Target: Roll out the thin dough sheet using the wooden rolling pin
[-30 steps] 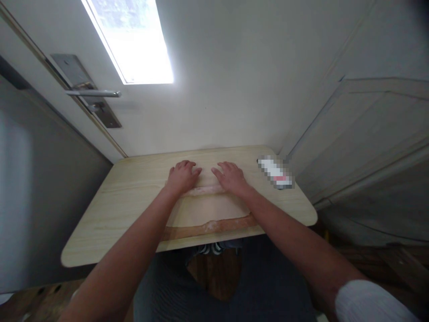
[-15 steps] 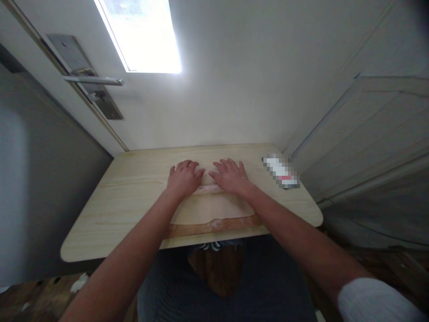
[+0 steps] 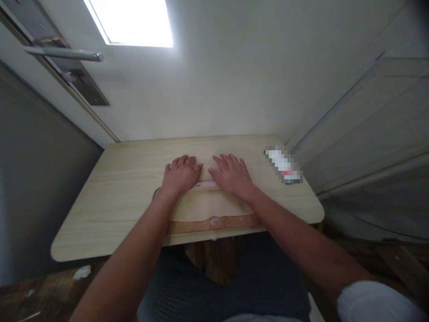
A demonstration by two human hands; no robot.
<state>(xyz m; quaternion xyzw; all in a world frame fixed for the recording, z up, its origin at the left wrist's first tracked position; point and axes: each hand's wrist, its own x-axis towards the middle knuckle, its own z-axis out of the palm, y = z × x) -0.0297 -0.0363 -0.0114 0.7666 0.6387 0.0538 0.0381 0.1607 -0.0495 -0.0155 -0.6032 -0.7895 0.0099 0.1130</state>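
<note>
So here's the setup: both hands are palm-down on a thin pale pinkish roll (image 3: 206, 185) that runs crosswise near the middle of the light wooden desk (image 3: 117, 197); the left hand (image 3: 181, 176) covers its left end and the right hand (image 3: 233, 175) its right end, thumbs nearly meeting over the bit of roll that shows between them. The fingers are stretched out flat and only slightly fanned, gripping nothing, just lying on top. The roll looks like the far edge of a pale beige thin sheet (image 3: 208, 203) that lies flat toward the person; at the near edge of that sheet is a brown strip (image 3: 214, 223) with whitish powdery patches. Can't tell what the sheet is made of, could be dough.

My take on doing this bit well: press evenly with both palms so the roll stays the same thickness from end to end; move both hands at one pace or it'll go crooked; go light, since a thin sheet probably tears or sticks easily.

Off to the right there's a small white blurred-out object with a red spot (image 3: 284, 166), well apart from the hands; behind the desk is a white door with a metal lever handle (image 3: 63, 53).
</note>
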